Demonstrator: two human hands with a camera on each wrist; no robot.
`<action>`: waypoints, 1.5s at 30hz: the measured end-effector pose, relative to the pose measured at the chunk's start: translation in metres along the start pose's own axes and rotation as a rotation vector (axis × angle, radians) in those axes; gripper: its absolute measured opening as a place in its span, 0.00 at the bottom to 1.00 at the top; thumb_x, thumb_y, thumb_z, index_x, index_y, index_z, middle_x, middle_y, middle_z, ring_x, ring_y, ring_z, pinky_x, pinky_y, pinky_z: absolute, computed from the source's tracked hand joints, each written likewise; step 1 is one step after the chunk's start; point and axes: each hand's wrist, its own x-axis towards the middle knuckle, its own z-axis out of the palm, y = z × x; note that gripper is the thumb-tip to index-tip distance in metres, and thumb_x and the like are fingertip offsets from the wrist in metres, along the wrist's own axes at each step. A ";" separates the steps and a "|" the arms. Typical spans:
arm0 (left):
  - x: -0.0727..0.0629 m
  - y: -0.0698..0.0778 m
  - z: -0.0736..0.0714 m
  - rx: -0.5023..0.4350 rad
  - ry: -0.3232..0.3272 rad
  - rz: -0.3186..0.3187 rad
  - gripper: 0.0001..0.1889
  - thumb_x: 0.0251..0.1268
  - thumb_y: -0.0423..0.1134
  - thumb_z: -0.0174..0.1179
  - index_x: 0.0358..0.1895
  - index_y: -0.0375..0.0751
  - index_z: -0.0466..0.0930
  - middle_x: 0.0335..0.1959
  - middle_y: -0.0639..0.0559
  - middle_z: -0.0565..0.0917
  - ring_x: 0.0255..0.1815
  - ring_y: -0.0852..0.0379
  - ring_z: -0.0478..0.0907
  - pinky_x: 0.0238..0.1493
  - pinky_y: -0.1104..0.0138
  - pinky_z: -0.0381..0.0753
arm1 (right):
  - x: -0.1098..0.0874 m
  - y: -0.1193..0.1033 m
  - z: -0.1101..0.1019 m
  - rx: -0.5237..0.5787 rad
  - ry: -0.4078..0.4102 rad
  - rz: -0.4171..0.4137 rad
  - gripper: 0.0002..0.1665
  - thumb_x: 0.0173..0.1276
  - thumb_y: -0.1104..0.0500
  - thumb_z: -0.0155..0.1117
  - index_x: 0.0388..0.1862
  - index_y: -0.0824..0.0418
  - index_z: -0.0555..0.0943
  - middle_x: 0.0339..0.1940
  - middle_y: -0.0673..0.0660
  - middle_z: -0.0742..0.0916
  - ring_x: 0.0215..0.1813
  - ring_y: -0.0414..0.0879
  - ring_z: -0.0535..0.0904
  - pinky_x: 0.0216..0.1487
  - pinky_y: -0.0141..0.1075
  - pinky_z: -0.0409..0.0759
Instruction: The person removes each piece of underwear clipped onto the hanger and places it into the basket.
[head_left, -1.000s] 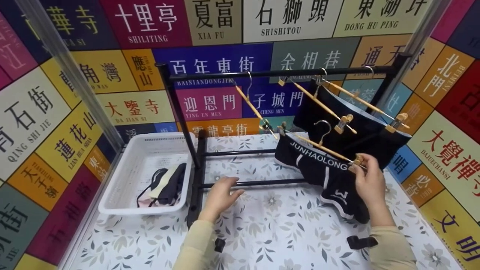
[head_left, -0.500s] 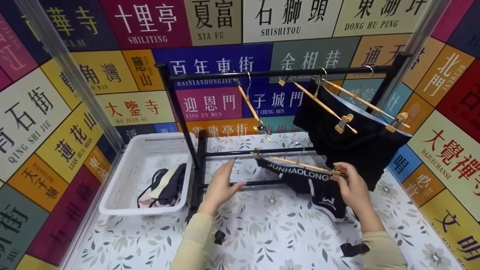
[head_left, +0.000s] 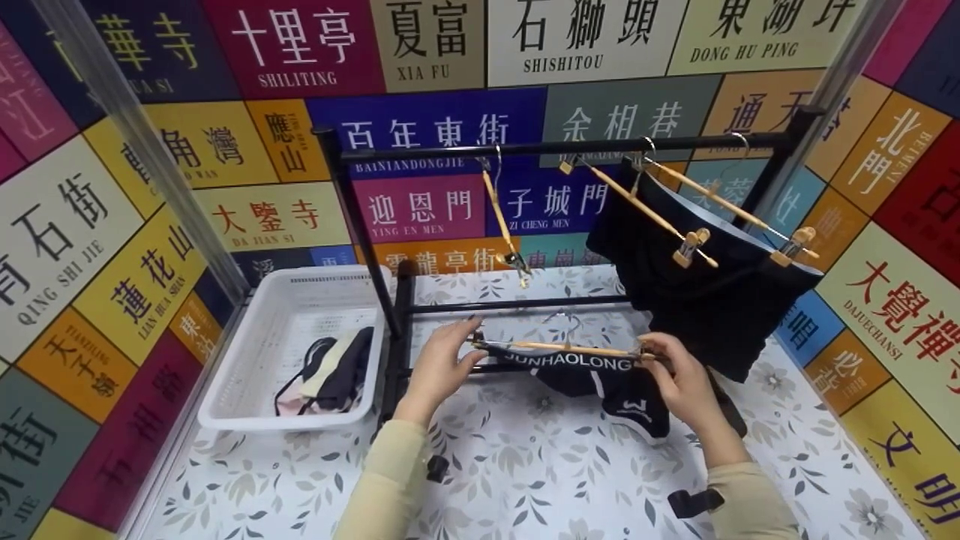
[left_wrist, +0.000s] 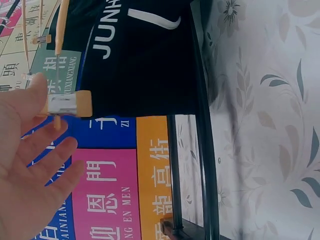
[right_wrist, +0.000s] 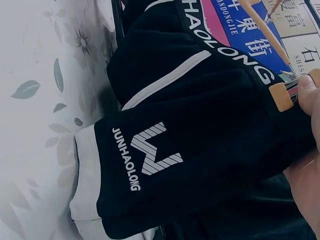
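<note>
A black pair of boxer briefs (head_left: 637,405) with a JUNHAOLONG waistband hangs from a wooden clip hanger (head_left: 570,347), held level in front of the rack. My right hand (head_left: 682,379) pinches the clip (right_wrist: 285,95) at the hanger's right end. At the opposite end, my left hand (head_left: 442,367) has its fingers spread around the left clip (left_wrist: 67,104), thumb tip right at it. That clip grips the waistband corner in the left wrist view. A white W logo (right_wrist: 155,150) shows on the leg in the right wrist view.
A black rack (head_left: 570,148) carries a bare clip hanger (head_left: 499,210) on the left and more hangers with black garments (head_left: 697,292) on the right. To the left stands a white basket (head_left: 217,382) with folded clothes (head_left: 330,375) inside, on a leaf-patterned table (head_left: 525,480).
My right hand has brought the hanger and briefs left and down, turning them level. The left clip has come to my left hand, which stays near its place. The bare hanger has swung slightly.
</note>
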 end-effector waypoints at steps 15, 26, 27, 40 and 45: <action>0.001 0.014 -0.033 0.242 0.114 0.174 0.12 0.60 0.42 0.70 0.43 0.44 0.79 0.36 0.50 0.85 0.39 0.48 0.79 0.41 0.54 0.78 | 0.013 -0.003 0.005 -0.025 -0.009 -0.001 0.21 0.58 0.84 0.61 0.50 0.76 0.77 0.41 0.66 0.85 0.45 0.41 0.81 0.48 0.21 0.75; 0.000 0.020 -0.052 0.342 0.233 0.313 0.16 0.53 0.45 0.72 0.39 0.41 0.78 0.30 0.49 0.83 0.33 0.46 0.76 0.36 0.53 0.75 | 0.015 0.032 0.015 -0.036 -0.019 0.000 0.22 0.59 0.81 0.64 0.51 0.69 0.78 0.43 0.62 0.86 0.48 0.36 0.81 0.49 0.21 0.75; -0.001 0.019 -0.052 0.346 0.234 0.313 0.16 0.53 0.45 0.72 0.38 0.41 0.78 0.30 0.49 0.83 0.33 0.46 0.76 0.36 0.53 0.75 | 0.015 0.032 0.016 -0.038 -0.027 0.004 0.22 0.59 0.80 0.65 0.51 0.68 0.78 0.43 0.62 0.86 0.48 0.37 0.81 0.49 0.21 0.75; -0.021 -0.001 -0.035 0.358 0.222 0.270 0.15 0.52 0.43 0.73 0.37 0.42 0.79 0.28 0.49 0.82 0.31 0.47 0.75 0.34 0.54 0.75 | 0.007 0.041 0.034 -0.144 -0.083 0.071 0.20 0.59 0.75 0.69 0.51 0.64 0.80 0.43 0.56 0.87 0.45 0.50 0.84 0.44 0.28 0.77; -0.029 -0.009 -0.027 0.350 0.222 0.238 0.14 0.53 0.42 0.73 0.37 0.42 0.79 0.29 0.50 0.83 0.31 0.47 0.75 0.32 0.54 0.74 | 0.005 0.043 0.042 -0.138 -0.098 0.095 0.20 0.59 0.75 0.69 0.50 0.64 0.80 0.42 0.56 0.88 0.45 0.50 0.84 0.47 0.28 0.77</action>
